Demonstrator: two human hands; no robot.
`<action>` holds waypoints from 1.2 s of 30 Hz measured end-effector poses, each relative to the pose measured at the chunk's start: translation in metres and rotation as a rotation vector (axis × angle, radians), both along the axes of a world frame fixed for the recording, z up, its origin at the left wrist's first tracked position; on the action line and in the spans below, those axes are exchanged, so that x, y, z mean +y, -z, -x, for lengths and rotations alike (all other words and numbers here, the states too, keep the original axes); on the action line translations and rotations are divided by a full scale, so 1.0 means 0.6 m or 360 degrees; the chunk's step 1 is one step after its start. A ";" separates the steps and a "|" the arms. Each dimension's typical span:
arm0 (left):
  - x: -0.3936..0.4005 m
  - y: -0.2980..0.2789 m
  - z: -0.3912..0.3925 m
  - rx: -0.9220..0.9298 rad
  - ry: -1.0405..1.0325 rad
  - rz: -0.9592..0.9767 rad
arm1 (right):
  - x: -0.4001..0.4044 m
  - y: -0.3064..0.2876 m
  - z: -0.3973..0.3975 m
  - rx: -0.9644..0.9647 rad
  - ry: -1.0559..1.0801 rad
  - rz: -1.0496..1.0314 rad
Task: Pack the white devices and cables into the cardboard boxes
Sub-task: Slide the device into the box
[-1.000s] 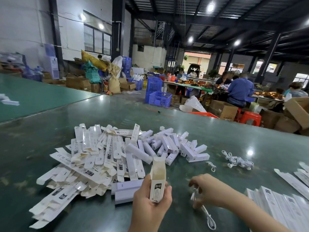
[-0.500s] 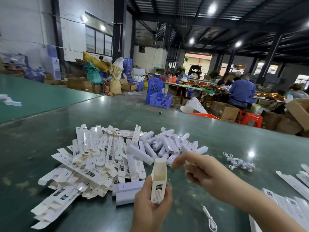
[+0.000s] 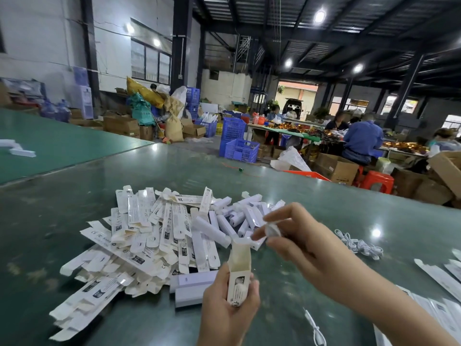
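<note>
1. At the lower centre of the frame, a small open-topped cardboard box (image 3: 239,275) is held upright in the left hand (image 3: 228,310), whose fingers are curled round its lower half.
2. Just above and right of the box mouth, a small white bundle (image 3: 272,230), probably a coiled cable though it is blurred, is pinched between the thumb and fingertips of the right hand (image 3: 303,242).
3. A loose cable (image 3: 314,329) lies on the green table (image 3: 50,236) at the lower right, with flat box blanks (image 3: 439,275) beyond it at the right edge.
4. Left of centre, a heap of unfolded cartons (image 3: 139,236) is spread out, with white devices (image 3: 247,216) piled behind it and a tangle of cables (image 3: 359,244) at mid right.
5. The box mouth is narrow: the bundle could catch on the raised flap or spring loose if released off-centre, and a squeeze by the holding hand could narrow the opening further.
</note>
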State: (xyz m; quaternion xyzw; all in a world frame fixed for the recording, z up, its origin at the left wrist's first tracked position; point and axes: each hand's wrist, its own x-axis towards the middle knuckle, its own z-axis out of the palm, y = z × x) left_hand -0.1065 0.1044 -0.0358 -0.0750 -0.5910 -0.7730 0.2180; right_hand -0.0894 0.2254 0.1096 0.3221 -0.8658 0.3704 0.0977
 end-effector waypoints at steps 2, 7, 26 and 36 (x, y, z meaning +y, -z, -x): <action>-0.002 0.007 0.000 0.0145 -0.0022 0.0102 | -0.012 -0.014 -0.011 0.0348 -0.0027 -0.0214; -0.007 0.014 0.003 0.0188 -0.0021 0.0133 | -0.042 -0.043 -0.030 0.0535 -0.0055 -0.0444; -0.010 0.028 0.011 0.0262 0.0001 0.0200 | -0.056 -0.069 -0.025 0.0214 -0.0080 -0.1094; -0.005 0.030 0.012 0.0244 -0.0108 0.0237 | -0.062 -0.092 -0.020 -0.0221 -0.0052 -0.1149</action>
